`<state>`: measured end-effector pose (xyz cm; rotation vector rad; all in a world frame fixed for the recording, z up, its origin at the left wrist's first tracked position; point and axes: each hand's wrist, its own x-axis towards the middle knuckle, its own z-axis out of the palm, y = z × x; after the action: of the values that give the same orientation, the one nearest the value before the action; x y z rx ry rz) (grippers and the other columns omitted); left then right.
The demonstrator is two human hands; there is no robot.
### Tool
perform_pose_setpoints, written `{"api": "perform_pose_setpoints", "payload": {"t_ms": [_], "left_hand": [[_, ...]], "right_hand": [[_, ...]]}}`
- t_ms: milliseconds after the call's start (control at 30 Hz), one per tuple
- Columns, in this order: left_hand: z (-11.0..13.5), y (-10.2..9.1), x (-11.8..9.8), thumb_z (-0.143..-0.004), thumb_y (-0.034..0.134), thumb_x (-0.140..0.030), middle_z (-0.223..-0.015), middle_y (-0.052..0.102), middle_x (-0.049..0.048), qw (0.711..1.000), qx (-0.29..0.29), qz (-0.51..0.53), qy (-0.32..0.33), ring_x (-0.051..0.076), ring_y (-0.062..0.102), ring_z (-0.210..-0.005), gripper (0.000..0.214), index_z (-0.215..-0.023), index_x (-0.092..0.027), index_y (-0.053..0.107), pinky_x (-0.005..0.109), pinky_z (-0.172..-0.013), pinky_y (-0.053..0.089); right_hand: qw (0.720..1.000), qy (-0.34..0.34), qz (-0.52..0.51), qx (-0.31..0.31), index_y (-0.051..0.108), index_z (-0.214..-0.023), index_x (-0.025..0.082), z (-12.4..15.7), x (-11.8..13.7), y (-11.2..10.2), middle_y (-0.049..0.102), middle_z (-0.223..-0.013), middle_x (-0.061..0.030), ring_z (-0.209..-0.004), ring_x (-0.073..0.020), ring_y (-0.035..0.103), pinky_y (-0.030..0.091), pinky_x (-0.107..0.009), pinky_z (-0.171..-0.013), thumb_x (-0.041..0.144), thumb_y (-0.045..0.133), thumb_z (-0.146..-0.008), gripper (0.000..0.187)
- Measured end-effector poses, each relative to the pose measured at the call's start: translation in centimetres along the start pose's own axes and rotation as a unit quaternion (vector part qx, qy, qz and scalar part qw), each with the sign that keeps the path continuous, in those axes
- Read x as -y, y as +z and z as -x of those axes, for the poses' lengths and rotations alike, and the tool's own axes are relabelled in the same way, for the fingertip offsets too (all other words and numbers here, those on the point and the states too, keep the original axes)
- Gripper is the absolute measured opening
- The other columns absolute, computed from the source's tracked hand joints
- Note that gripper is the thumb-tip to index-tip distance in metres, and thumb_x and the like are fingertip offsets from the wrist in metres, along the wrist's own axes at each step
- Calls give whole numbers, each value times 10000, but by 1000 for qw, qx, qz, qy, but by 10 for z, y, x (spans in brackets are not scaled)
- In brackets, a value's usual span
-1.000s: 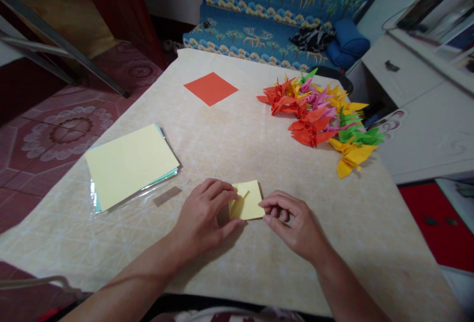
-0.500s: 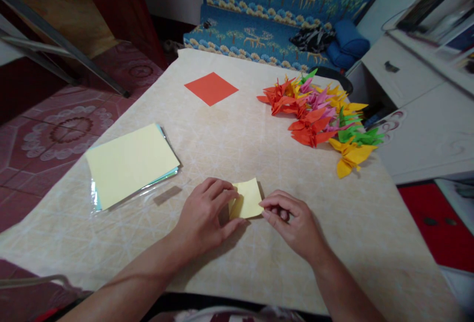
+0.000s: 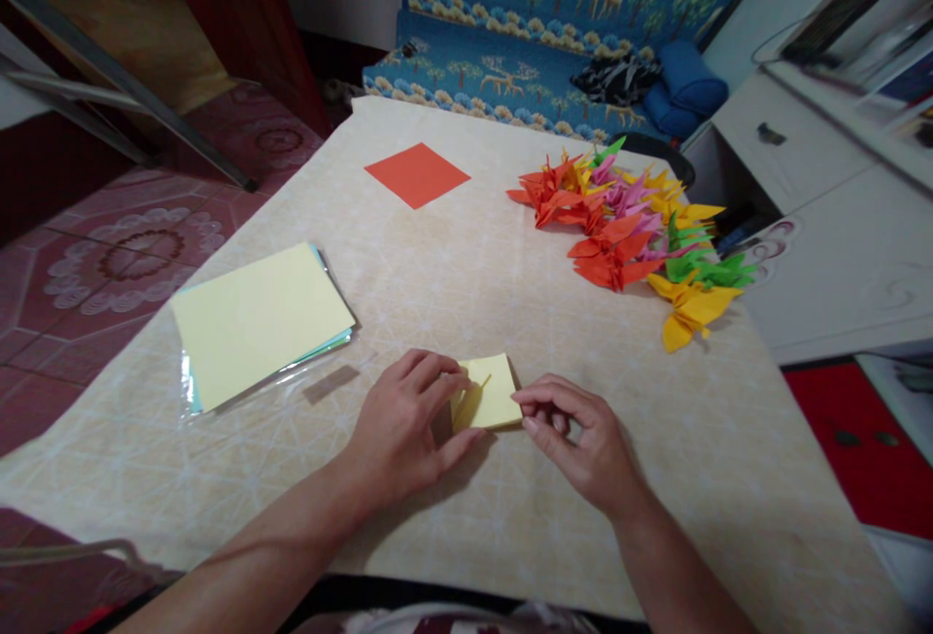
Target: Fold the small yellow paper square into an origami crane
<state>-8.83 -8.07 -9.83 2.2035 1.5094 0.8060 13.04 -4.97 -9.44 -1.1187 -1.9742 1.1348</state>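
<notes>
Folded yellow paper square [image 3: 497, 399]
Left hand [image 3: 409, 416] arches over its left side, thumb spread; right hand [image 3: 583, 435] pinches its right edge.

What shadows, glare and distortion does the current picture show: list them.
Head view: soft shadow on the tablecloth beside the left hand; head view: glints on the plastic sleeve beneath pale yellow paper; head view: wide-angle distortion, the white cabinet appearing slanted.
</notes>
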Motion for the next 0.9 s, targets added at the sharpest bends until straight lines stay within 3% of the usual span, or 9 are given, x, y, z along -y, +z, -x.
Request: {"api": "perform_pose_setpoints", "payload": {"t_ms": [367,500,700,900], "left_hand": [[-3,2,5,-757,623,-394,-1014,602,104,1000,-8,2,13,247,515,-937,353,-1040,-184,624,410,-793,457],[-8,6,9,-769,626,-396,-1020,609,112,999,-18,-11,37,250,518,-942,362,-1049,-167,623,417,-794,465],[-5,11,10,-809,597,-268,-998,645,80,995,-52,-32,76,253,517,-1008,213,-1003,-195,645,428,-854,468],[-4,11,6,-830,556,-192,-953,661,63,994,-54,-68,61,248,535,-972,164,-947,-192,671,421,-814,485]], "right_hand": [[999,-10,33,-33,699,-816,222,-11,-1,4,541,-769,-4,-609,-89,490,374,-196,-497,163,591,-791,125],[999,-6,39,-9,676,-757,203,-26,-1,1,540,-832,-10,-662,-96,513,390,-201,-546,145,582,-794,116],[998,-2,61,-28,622,-724,191,-43,-4,8,586,-803,-20,-725,-125,548,407,-221,-605,149,521,-824,148],[989,40,128,-57,633,-741,216,-45,-6,15,601,-778,3,-679,-117,549,399,-211,-593,196,549,-816,114]]}}
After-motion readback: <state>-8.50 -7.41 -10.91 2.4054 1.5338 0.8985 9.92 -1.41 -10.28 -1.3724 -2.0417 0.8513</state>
